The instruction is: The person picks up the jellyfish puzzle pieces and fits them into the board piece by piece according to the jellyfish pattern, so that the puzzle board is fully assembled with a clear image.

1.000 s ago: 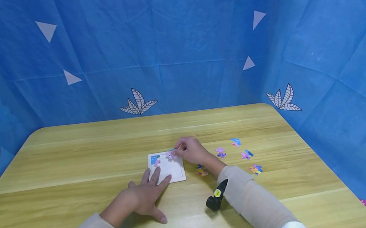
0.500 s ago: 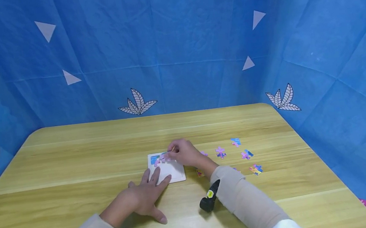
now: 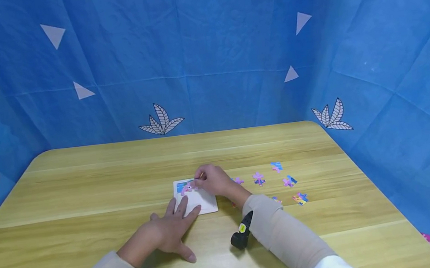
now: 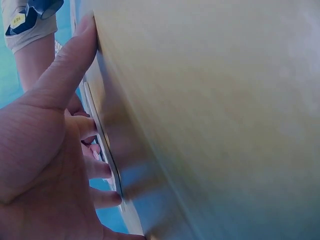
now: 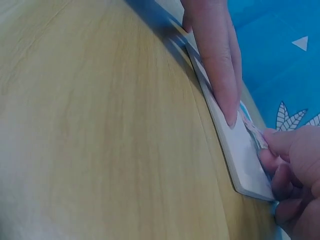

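Note:
A white square puzzle tray (image 3: 208, 204) lies flat on the table. My left hand (image 3: 169, 233) rests on its near left part, fingers straight and spread, the thumb out over the wood. At the tray's far side my right hand (image 3: 216, 182) pinches a pink puzzle piece (image 3: 190, 186), thumb and fingertips at its right end. The piece lies beside a blue piece (image 3: 180, 186) in the far left corner. In the right wrist view the thumb (image 5: 281, 142) meets the pink piece low over the tray; the curled fingers partly hide that edge.
Several loose puzzle pieces, among them a blue and pink one (image 3: 276, 167), a pink and purple one (image 3: 258, 178) and a yellow one (image 3: 300, 198), lie right of the tray. The right forearm partly covers others. A blue patterned cloth (image 3: 222, 53) hangs behind the wooden table (image 3: 88, 210).
My right hand has moved left along the tray's far side with the pink puzzle piece, bringing it against the corner piece. The left hand has stayed in place.

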A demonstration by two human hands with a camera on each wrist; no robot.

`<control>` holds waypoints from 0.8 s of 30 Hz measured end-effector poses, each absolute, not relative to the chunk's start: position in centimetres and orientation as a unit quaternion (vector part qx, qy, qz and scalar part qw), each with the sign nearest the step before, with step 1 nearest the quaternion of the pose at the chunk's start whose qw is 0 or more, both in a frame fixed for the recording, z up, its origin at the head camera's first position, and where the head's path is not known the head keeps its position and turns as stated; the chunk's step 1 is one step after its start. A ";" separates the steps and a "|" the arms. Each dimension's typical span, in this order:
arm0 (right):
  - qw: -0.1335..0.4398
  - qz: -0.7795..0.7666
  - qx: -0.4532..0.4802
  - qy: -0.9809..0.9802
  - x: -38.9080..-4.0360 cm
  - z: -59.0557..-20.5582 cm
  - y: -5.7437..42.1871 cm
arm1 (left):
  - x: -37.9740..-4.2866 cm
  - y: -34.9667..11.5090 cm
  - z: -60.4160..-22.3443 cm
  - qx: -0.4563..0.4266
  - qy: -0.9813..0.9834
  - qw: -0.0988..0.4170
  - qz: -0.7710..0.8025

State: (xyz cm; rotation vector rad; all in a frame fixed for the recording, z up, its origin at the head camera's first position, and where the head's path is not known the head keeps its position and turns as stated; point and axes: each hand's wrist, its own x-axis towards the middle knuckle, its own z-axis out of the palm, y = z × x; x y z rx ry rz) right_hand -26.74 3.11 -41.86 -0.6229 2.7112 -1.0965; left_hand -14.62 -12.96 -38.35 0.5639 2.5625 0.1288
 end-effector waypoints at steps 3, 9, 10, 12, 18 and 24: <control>0.074 -0.351 -0.190 0.914 -26.8 -41.9 2.8 | -14.6 -13.0 -38.3 0.208 0.943 0.255 0.047; 0.090 -0.344 -0.141 0.924 -26.7 -41.6 2.4 | -14.5 -13.0 -38.2 0.209 0.944 0.251 0.045; 0.093 -0.344 -0.136 0.924 -26.7 -41.5 2.3 | -14.5 -13.0 -38.2 0.210 0.944 0.250 0.045; 0.098 -0.344 -0.126 0.925 -26.7 -41.4 2.3 | -14.5 -13.1 -38.3 0.211 0.944 0.249 0.046; 0.094 -0.330 -0.120 0.931 -27.0 -41.4 2.4 | -14.5 -13.1 -38.4 0.211 0.945 0.246 0.047; 0.091 -0.327 -0.122 0.933 -27.1 -41.2 2.4 | -14.6 -13.0 -38.4 0.211 0.945 0.246 0.045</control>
